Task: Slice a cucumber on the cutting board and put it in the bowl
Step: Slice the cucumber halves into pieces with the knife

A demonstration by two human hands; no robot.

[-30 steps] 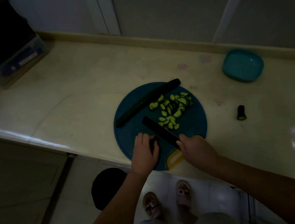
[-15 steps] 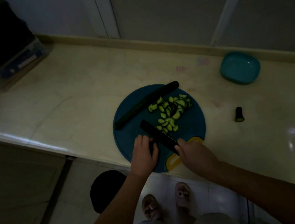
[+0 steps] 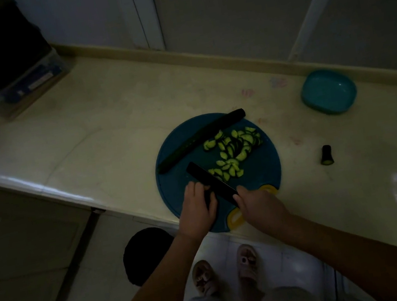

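Observation:
A round blue cutting board (image 3: 258, 169) lies at the counter's front edge. Along its far left rim rests a long dark cucumber half (image 3: 201, 140). Several pale green slices (image 3: 234, 152) are scattered in the board's middle. My right hand (image 3: 259, 206) grips the handle of a black knife (image 3: 210, 182), whose blade points up-left. My left hand (image 3: 198, 209) presses down on a short dark cucumber piece (image 3: 209, 198) just left of the blade; most of that piece is hidden by my fingers. A teal bowl (image 3: 328, 91) stands empty at the back right.
A cut cucumber end (image 3: 326, 154) lies on the cream counter right of the board. A clear box with blue packaging (image 3: 31, 81) sits at the far left. A low ledge (image 3: 203, 57) runs along the wall. My feet and a dark round object (image 3: 149, 253) are below on the floor.
The view has shifted slightly. Both hands stay at the board's near edge, with the knife blade beside the held piece; little else has moved.

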